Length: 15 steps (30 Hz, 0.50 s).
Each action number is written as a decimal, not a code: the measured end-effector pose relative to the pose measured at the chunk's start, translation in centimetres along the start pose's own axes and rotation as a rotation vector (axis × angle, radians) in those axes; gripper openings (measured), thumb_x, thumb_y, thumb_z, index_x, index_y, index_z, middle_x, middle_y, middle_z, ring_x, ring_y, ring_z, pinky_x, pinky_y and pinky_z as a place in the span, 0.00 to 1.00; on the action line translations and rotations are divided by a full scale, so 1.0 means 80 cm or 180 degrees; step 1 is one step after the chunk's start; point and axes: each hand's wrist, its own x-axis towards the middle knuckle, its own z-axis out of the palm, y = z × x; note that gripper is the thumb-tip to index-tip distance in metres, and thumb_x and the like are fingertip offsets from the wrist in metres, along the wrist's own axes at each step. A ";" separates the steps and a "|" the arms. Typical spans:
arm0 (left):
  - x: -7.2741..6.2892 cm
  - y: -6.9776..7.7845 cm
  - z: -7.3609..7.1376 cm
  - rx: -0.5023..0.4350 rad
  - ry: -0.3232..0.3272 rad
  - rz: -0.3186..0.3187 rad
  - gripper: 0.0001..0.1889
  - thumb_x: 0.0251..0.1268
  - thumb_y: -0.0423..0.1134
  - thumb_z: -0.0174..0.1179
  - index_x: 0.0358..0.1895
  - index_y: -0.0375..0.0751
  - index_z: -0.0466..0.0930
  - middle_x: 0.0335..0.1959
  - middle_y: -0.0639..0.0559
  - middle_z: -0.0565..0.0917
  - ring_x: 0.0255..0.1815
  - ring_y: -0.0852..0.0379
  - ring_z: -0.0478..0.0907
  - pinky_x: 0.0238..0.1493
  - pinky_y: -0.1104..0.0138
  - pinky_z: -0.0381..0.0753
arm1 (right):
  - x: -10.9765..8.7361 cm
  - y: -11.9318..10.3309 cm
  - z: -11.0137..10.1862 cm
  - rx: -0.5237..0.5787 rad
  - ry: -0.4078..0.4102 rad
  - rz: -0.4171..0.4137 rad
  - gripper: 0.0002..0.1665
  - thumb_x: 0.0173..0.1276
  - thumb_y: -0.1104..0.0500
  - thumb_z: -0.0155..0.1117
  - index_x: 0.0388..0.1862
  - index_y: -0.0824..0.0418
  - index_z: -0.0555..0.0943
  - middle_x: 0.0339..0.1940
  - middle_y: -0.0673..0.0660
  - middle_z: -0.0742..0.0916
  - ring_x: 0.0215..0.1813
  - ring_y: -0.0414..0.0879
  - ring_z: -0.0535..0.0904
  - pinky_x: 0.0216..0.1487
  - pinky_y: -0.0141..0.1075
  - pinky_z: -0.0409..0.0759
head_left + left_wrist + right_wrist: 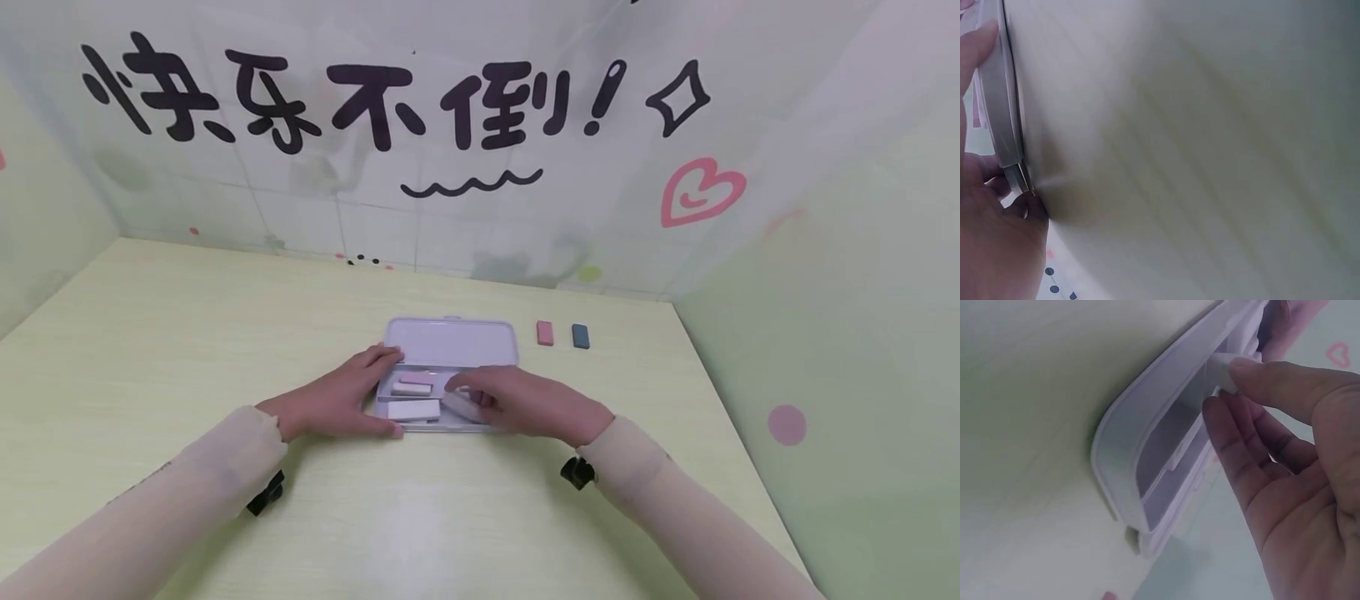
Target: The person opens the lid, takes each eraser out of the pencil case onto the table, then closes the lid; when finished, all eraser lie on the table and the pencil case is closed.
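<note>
Around the middle of the pale table point(420, 517), gripping the left end of an open lilac case point(1116, 447) with the left hand point(337, 404), setting the thumb at the near edge and the fingers by the hinge side. Pinching a white block point(463, 407) between thumb and fingers of the right hand point(536, 404), holding it at a tilt over the right part of the case; not being able to tell about contact with the case floor. Working with the hands apart. Looking down on a pale pink block point(417, 378), a narrow white block point(411, 389) and a larger white block point(414, 410) lying in the left part. Having the lid point(452, 342) lying back beyond, with a deeper pink block point(545, 333) and a blue block point(581, 336) to its right. Facing black characters point(375, 100) and a pink heart point(702, 193) on the wall point(525, 229).
</note>
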 end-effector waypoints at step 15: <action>0.000 -0.006 0.002 -0.0012 0.0022 0.0022 0.62 0.56 0.65 0.74 0.84 0.34 0.51 0.84 0.34 0.54 0.84 0.32 0.55 0.80 0.38 0.63 | -0.043 0.097 -0.008 0.1813 0.1097 0.0997 0.32 0.72 0.65 0.70 0.73 0.54 0.75 0.48 0.60 0.87 0.51 0.46 0.85 0.53 0.31 0.86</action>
